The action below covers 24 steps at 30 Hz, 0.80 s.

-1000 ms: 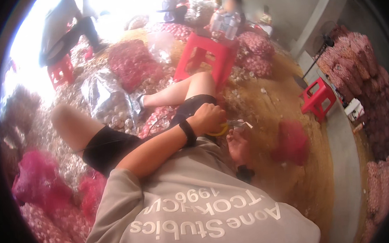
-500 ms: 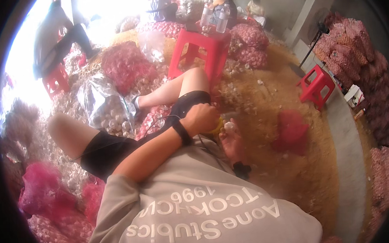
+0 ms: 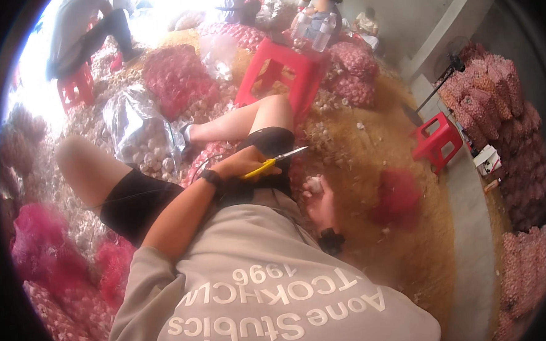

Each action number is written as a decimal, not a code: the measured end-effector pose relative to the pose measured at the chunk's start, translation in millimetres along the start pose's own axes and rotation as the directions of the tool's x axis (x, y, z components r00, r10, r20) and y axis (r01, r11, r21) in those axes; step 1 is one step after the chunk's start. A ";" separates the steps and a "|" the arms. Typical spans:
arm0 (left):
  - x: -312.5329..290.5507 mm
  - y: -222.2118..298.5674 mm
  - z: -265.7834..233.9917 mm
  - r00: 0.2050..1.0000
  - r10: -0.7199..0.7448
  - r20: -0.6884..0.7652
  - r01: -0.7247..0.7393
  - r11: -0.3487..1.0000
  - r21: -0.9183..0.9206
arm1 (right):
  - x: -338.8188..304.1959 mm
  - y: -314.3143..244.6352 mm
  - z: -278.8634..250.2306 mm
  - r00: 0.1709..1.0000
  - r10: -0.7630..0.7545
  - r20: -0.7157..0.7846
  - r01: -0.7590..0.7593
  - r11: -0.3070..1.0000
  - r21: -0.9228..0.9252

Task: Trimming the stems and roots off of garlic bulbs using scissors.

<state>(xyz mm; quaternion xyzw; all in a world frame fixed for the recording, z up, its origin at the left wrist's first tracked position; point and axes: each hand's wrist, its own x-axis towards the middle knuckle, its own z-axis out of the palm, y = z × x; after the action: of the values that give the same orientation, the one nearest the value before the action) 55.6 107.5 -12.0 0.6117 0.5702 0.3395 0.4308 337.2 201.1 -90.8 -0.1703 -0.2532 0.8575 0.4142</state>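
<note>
Two bare hands are at work over my lap as I sit on the floor, which is littered with papery garlic skins and loose bulbs. My left hand [image 3: 243, 166], with a black band at the wrist, is closed around the yellow-handled scissors [image 3: 277, 161]; the steel blades point away toward the red plastic stool [image 3: 283, 71] standing beyond my knee, and I cannot tell whether the blades are parted or together. My right hand [image 3: 319, 199], wearing a black wristwatch [image 3: 330, 240], is curled around a small white garlic bulb [image 3: 314, 184], held just beside my thigh and just below the scissor tips, near them but not touching them. A crumpled clear plastic sheet [image 3: 136, 125] heaped with pale bulbs lies on the floor beyond my left leg. Pink mesh sacks [image 3: 175, 80] of garlic are piled beyond that sheet, and more of them run along the floor's left edge. On my right a single pink mesh bag [image 3: 398, 195] sits on the straw-coloured husks, near my right hand. A second small red stool [image 3: 435, 140] stands farther right, near a tall stack of filled sacks against the wall. Another person [image 3: 83, 29] sits at the floor's far left corner.
</note>
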 end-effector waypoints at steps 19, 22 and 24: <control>1.3 -2.9 -0.6 0.998 -0.009 -0.056 0.014 0.995 0.100 | -2.4 6.6 -11.6 0.999 0.018 -0.050 -0.013 0.995 0.101; 0.8 -0.1 0.6 0.998 -0.010 -0.060 0.014 0.998 0.064 | -1.5 10.1 -23.1 0.998 -0.051 -0.021 0.052 0.998 0.035; 1.4 0.4 0.0 0.998 -0.013 -0.062 0.017 0.998 0.065 | 0.4 10.7 -30.7 0.995 -0.098 0.018 0.099 0.995 -0.023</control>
<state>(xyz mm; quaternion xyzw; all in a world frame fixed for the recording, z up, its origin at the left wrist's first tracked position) 55.9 108.9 -11.8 0.6103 0.5987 0.3360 0.3952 345.6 204.7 -122.0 -0.1550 -0.2749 0.8345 0.4517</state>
